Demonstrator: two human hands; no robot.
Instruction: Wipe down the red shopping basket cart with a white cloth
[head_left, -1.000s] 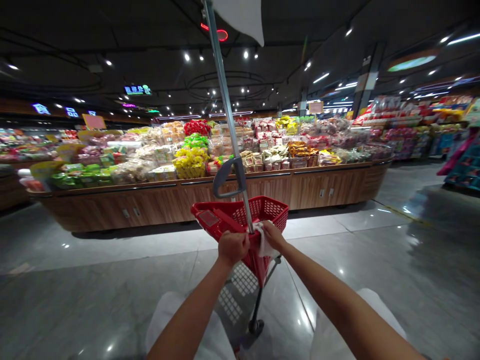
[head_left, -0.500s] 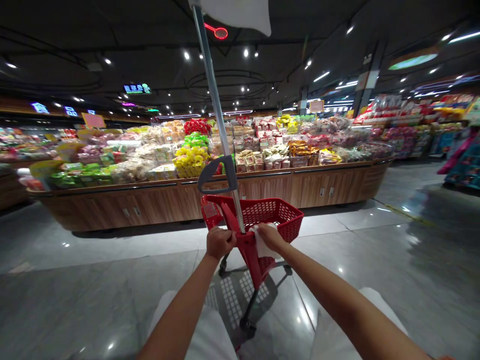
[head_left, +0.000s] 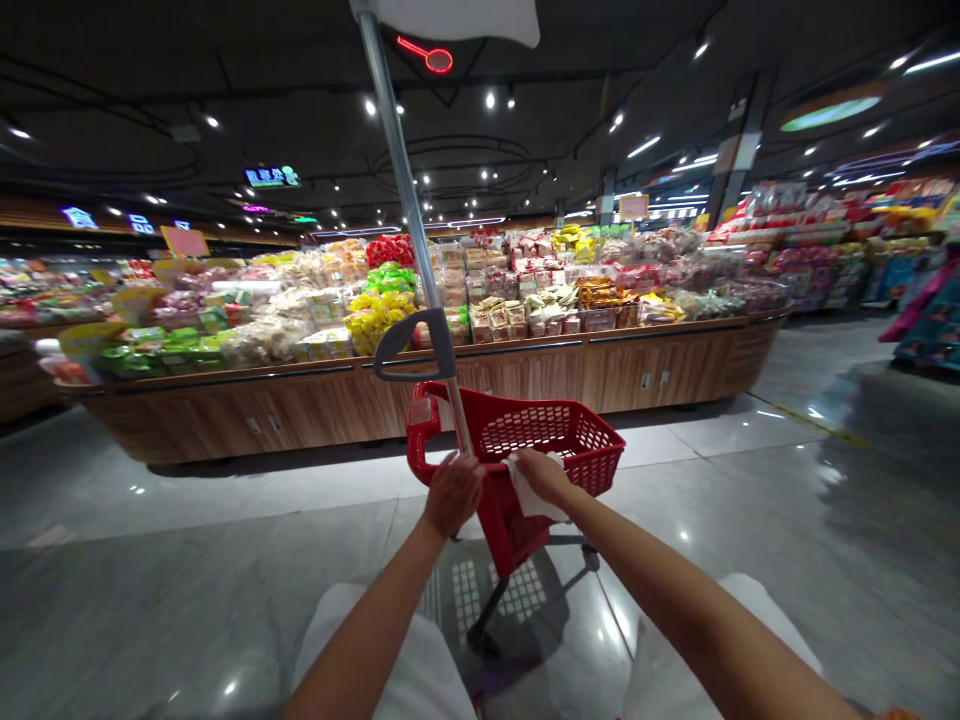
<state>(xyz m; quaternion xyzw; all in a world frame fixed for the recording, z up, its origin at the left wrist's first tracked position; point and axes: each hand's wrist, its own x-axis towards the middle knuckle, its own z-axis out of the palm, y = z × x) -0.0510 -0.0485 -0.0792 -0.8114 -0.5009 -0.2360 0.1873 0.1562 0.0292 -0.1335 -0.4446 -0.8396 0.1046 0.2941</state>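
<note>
A red plastic shopping cart stands on the floor in front of me, turned to the right. A tall metal pole with a grey handle loop rises from its near rim. My left hand is closed around the base of the pole. My right hand presses a white cloth against the cart's near rim, fingers closed on it. A white flag hangs at the pole's top.
A long wooden display island piled with packaged snacks runs across the view behind the cart. More stocked shelves stand at the right. Glossy grey floor tiles spread around me. My white trousers show at the bottom.
The cart has swung round to the right and its basket now points right. The pole's top has tilted to the left. My hands stayed at the pole base and rim.
</note>
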